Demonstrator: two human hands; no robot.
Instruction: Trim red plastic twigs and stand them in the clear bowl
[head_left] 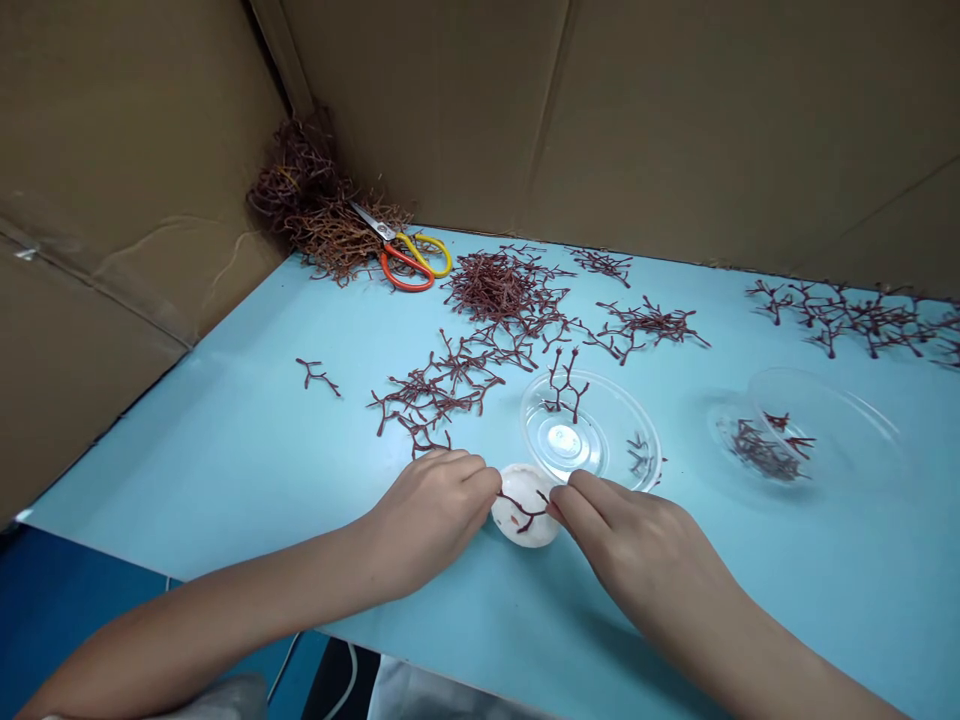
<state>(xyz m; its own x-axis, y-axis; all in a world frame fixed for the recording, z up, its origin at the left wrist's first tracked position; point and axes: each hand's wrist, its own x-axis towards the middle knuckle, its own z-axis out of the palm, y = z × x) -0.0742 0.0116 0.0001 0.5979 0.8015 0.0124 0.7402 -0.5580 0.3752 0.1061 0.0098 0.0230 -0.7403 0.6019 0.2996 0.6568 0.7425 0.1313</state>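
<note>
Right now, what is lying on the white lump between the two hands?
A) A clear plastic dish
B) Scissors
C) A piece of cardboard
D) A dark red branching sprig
D: the dark red branching sprig lies across the white lump, between the left hand and the right hand.

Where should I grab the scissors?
Best by the orange handle and yellow handle, coming from the near side, above. The scissors lie flat, with blades pointing away into the dried sprigs, so the loops face you on the table.
</note>
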